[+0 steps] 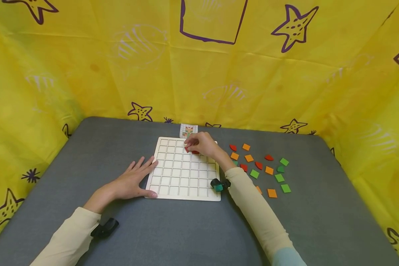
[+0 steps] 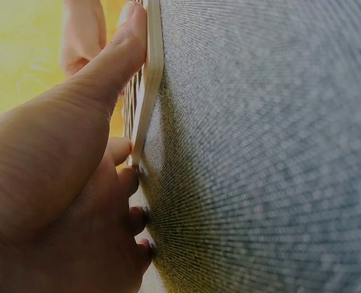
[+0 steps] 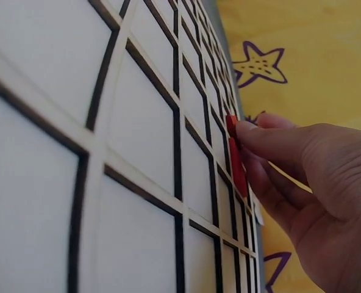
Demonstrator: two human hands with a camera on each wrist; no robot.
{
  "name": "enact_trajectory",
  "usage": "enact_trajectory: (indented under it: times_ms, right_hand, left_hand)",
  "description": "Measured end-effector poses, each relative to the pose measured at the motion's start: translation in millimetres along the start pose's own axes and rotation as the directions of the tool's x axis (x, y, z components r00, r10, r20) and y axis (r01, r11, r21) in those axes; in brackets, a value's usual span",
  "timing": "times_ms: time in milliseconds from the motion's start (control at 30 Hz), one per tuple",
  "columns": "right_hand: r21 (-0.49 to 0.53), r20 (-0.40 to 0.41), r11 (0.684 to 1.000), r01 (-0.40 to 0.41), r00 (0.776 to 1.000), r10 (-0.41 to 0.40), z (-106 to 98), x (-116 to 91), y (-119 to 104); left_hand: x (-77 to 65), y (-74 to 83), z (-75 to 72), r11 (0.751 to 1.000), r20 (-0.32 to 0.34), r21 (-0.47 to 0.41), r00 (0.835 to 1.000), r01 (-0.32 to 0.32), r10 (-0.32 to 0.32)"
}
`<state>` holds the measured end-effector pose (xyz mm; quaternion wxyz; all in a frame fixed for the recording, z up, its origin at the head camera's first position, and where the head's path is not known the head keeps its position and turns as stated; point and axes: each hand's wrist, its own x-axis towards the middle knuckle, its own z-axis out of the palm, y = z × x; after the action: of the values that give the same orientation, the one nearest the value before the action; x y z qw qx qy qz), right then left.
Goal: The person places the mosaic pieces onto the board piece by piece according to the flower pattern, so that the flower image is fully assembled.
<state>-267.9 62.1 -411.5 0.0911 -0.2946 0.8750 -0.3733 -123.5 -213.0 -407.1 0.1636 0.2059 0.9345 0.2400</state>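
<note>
A white grid board with raised pale dividers lies on the grey table. My left hand rests at its left side, fingers spread over the edge and thumb on the near left corner; the left wrist view shows the thumb along the board's rim. Over the far rows, my right hand pinches a small red piece between thumb and fingertips, right at the grid. Beside it a second red piece sits at the grid, partly under the hand in the head view.
Right of the board lie scattered loose pieces: orange squares, green squares and red curved pieces. A small printed card with a coloured grid pattern lies behind the board. A yellow patterned cloth hangs around the table.
</note>
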Motion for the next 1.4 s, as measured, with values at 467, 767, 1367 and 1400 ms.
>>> enact_trajectory:
  times_ms: [467,767,1367,1400]
  right_hand:
    - [0.006,-0.023,1.0,0.031,0.999,-0.031,1,0,-1]
    - [-0.006,-0.03,1.0,0.031,0.999,-0.031,1,-1,0]
    - [-0.03,-0.085,0.999,0.025,0.996,-0.028,-32,-26,7]
    - [-0.041,-0.093,0.999,0.026,0.995,-0.03,-36,-28,9]
  left_hand:
    - [0.4,-1.6,1.1,1.0,-0.007,0.007,1.0,-0.012,0.012]
    - [-0.2,0.0,-0.2,1.0,-0.005,-0.003,1.0,-0.006,0.006]
    - [-0.6,-1.2,1.3,1.0,-0.011,-0.014,1.0,-0.01,0.01]
    - [-0.8,-0.9,1.3,1.0,-0.012,-0.014,1.0,-0.015,0.015]
